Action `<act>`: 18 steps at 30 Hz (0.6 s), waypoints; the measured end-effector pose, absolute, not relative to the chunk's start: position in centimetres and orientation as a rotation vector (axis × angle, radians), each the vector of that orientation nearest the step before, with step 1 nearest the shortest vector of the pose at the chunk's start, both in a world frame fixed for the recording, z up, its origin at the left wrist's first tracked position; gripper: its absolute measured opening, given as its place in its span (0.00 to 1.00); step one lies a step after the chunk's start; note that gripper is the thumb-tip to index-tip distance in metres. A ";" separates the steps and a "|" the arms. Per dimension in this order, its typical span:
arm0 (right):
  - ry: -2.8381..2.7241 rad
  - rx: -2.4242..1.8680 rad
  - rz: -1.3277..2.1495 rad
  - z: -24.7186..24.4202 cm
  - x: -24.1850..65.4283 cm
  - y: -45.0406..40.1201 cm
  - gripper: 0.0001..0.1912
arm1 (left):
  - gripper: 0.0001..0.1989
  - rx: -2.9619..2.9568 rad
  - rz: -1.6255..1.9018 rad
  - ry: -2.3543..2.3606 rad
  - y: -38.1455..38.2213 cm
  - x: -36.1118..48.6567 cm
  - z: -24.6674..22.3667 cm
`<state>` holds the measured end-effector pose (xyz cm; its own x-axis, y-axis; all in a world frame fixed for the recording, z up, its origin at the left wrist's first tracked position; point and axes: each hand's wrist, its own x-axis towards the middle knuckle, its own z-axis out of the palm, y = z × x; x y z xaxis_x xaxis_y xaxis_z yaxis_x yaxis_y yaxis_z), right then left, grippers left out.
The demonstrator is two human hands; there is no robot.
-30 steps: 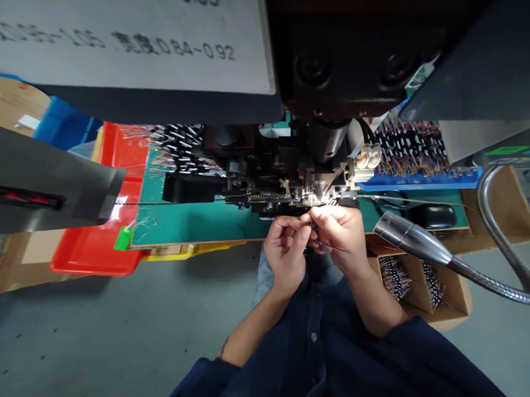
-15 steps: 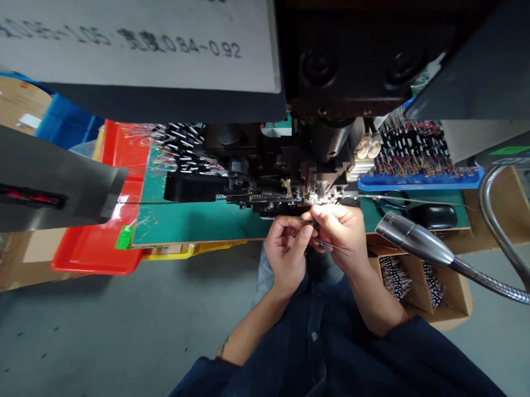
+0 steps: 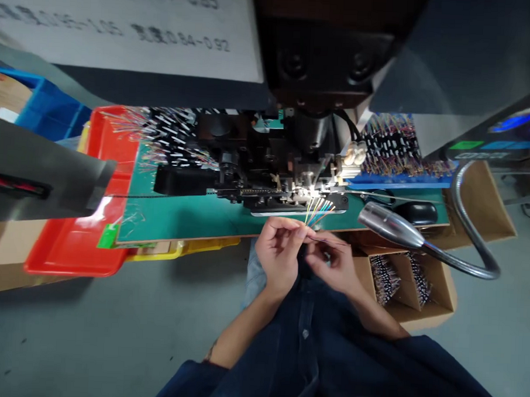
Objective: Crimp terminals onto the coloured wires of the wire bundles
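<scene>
Pinched between the thumb and fingers of my left hand (image 3: 282, 249) is a bundle of thin coloured wires (image 3: 319, 211), its yellow, blue and orange ends fanned out toward the machine. My right hand (image 3: 332, 260) is just beside it, fingers curled close to a few dark wires that trail right from the bundle; whether it grips them is unclear. Just beyond the fanned tips stands the black crimping machine (image 3: 265, 192), its small work point brightly lit. A thin metal terminal strip (image 3: 135, 196) runs into it from the left.
A lamp on a flexible neck (image 3: 391, 225) reaches in from the right, above a black computer mouse (image 3: 416, 213). Wire bundles fill a blue tray (image 3: 397, 182) and a cardboard box (image 3: 438, 314). A red tray (image 3: 76, 254) and green mat (image 3: 158, 226) lie left.
Both hands have drawn back from the machine's work point, and the fanned wire ends now show. My right hand has moved lower, its fingers looser. The whole view has shifted slightly.
</scene>
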<state>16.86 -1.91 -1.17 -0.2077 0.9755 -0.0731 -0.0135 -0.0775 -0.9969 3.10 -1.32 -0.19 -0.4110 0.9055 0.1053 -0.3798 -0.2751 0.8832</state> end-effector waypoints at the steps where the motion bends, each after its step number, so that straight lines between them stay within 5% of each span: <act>1: -1.379 -1.143 1.406 -1.4 16.6 -2.6 0.18 | 0.11 0.792 1.811 1.023 -1.4 3.4 -0.1; 6: -1.405 -1.286 1.189 -2.0 18.1 -5.3 0.16 | 0.11 0.908 1.723 1.008 -2.7 5.0 0.3; 12: -1.236 -1.704 0.507 0.2 30.9 -7.3 0.14 | 0.04 1.334 1.593 1.219 -5.0 0.4 -2.7; 18: -1.463 -1.870 0.137 5.7 38.1 4.6 0.17 | 0.07 1.608 1.618 1.821 -2.4 -9.1 -5.9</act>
